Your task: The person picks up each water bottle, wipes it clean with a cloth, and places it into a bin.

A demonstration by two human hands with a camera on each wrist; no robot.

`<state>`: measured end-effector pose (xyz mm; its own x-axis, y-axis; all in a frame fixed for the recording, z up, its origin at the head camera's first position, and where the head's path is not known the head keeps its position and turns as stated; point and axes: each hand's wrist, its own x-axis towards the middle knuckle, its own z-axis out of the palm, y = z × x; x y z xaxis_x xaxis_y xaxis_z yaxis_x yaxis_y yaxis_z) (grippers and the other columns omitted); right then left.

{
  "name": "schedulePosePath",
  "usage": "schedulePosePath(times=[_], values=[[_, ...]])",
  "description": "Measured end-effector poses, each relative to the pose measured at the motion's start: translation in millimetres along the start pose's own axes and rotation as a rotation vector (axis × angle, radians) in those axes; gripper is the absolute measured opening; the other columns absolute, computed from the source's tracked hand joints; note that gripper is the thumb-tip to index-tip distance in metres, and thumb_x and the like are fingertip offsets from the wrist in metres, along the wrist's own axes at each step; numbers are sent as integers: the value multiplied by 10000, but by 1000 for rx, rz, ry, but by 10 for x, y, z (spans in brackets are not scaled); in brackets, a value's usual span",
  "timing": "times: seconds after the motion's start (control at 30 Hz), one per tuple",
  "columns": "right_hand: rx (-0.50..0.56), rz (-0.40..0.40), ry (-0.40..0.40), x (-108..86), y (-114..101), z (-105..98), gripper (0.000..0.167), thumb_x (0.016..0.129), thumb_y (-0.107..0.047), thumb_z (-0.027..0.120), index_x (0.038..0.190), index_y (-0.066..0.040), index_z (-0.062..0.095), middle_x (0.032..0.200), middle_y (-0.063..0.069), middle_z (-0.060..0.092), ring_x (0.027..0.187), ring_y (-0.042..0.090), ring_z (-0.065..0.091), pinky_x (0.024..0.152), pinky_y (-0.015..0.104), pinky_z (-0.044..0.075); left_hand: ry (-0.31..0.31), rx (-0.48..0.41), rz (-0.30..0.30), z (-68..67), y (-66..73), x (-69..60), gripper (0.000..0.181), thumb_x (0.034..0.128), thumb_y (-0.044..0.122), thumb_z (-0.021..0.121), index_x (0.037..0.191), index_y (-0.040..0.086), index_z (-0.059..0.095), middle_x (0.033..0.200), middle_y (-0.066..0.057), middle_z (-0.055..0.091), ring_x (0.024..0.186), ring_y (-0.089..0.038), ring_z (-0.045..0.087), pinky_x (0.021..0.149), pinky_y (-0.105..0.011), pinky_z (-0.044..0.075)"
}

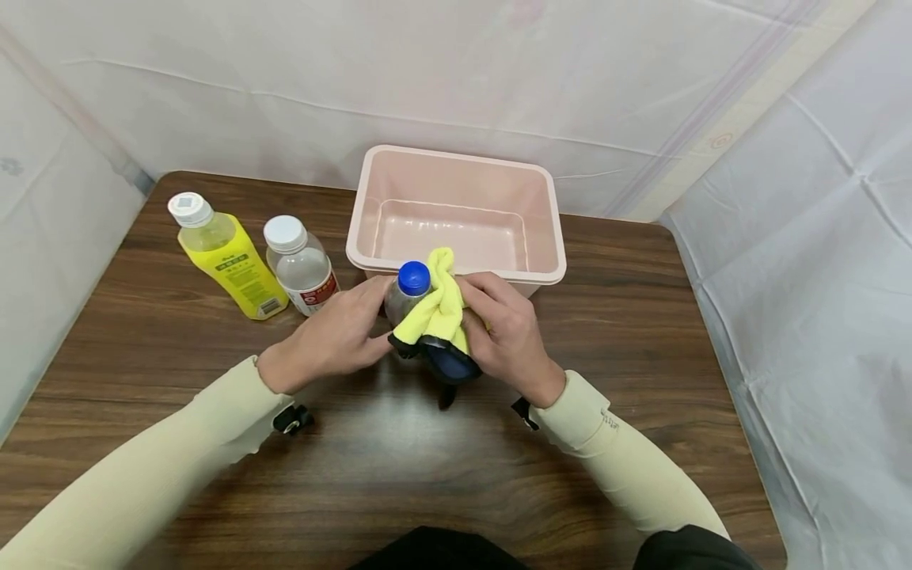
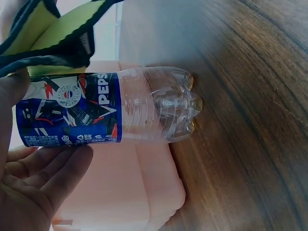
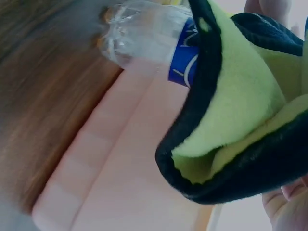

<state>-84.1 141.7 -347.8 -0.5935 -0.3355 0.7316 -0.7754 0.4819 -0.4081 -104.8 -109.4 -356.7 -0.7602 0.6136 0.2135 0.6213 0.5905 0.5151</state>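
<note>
My left hand (image 1: 340,328) grips a clear plastic Pepsi bottle (image 2: 72,109) with a blue cap (image 1: 414,278) and a dark blue label. Upright in the head view, the bottle stays just off the near side of the pink bin; whether it touches the table cannot be told. A yellow cloth with dark edging (image 1: 443,305) lies against the bottle's right side, pinched by my right hand (image 1: 509,328). From the right wrist, the cloth (image 3: 245,96) hangs in open folds and hides the label's upper part.
Behind the hands stands a pink plastic bin (image 1: 456,154). To the left are a bottle with a yellow label (image 1: 235,265) and a clear bottle with a white cap (image 1: 302,265). White sheeting (image 1: 442,71) borders the back and sides of the wooden table (image 1: 627,317).
</note>
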Motion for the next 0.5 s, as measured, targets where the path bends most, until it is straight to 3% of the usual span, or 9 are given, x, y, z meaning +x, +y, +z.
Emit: schedulePosePath(times=[0.27, 0.5], values=[[-55, 8, -74, -130, 86, 18, 229, 930, 10, 708, 1154, 13, 759, 1011, 139, 714, 877, 230, 680, 776, 348, 598, 1, -6, 32, 3, -17, 36, 630, 933, 236, 791, 1414, -17, 471, 1354, -212, 626, 1217, -343, 652, 1016, -527, 574], [-93, 14, -186, -285, 173, 88, 156, 922, 2, 701, 1068, -6, 756, 1003, 107, 722, 894, 211, 687, 829, 335, 604, 23, -22, 38, 25, -8, 54, 658, 927, 362, 800, 1409, 18, 513, 1320, -151, 658, 1180, -290, 679, 996, -496, 580]])
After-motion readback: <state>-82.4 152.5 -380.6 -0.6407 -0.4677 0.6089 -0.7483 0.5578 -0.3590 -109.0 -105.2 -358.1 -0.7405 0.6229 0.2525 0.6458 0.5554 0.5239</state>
